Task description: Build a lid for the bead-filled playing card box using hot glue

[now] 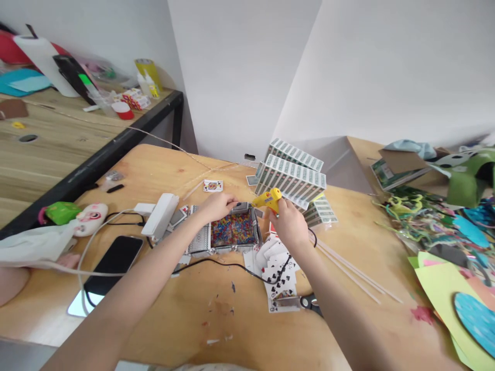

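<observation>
Left hand [219, 206]: arm reaches forward from lower left, forearm crossing above the left end of the box [255, 226]; palm down, fingertips brought close together at the box's far edge. Grip narrow; cannot tell whether anything is pinched.

Right hand [290, 224]: arm enters from lower right, wrist raised, fingers wrapped around the handle of a yellow glue gun [267, 198]. Nozzle points left, near the box's far right corner; contact cannot be told.

Box position: middle of the wooden table [193, 319], between both hands, open side up, patterned multicolour inside, grey card-like walls.

Edges and room: far side, right, a stack of card packs [294, 178] stands just behind the glue gun, so space there is tight. Near right corner, loose playing cards [284, 268] fan out by the box, scissors [309, 304] at their near end. Black cable [232, 264] loops along the box's near side toward the right wrist. White block [162, 216] stands left of the box. Widest bare wood lies between the forearms, from cable to near table edge, marked with small stains.
</observation>
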{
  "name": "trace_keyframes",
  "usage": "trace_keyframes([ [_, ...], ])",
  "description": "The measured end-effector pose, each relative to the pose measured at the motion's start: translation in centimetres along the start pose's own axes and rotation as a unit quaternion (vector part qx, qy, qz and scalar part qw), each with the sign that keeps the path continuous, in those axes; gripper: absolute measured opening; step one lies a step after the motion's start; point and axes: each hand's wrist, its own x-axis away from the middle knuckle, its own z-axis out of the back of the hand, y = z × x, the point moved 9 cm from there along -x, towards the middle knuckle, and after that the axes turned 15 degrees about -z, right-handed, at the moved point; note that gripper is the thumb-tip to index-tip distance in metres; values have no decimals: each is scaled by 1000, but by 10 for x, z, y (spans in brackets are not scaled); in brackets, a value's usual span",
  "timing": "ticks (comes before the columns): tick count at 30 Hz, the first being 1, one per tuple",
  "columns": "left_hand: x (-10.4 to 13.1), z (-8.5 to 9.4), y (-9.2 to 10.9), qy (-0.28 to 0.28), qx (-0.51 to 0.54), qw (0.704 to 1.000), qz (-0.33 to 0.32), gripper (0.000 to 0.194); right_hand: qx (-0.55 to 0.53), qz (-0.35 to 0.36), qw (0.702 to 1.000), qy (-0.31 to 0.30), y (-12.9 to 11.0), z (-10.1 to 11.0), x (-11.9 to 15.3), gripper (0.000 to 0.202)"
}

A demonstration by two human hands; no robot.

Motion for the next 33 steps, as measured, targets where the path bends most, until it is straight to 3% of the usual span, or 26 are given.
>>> trace_keyframes([
  [22, 0, 0, 0, 2, 5, 1000, 6, 26, 18, 58, 998, 21, -9, 1, 2, 17],
  [33, -1, 0, -1, 18, -17, 1000, -16, 26, -3, 40, 998, 39, -3, 5, 2, 18],
])
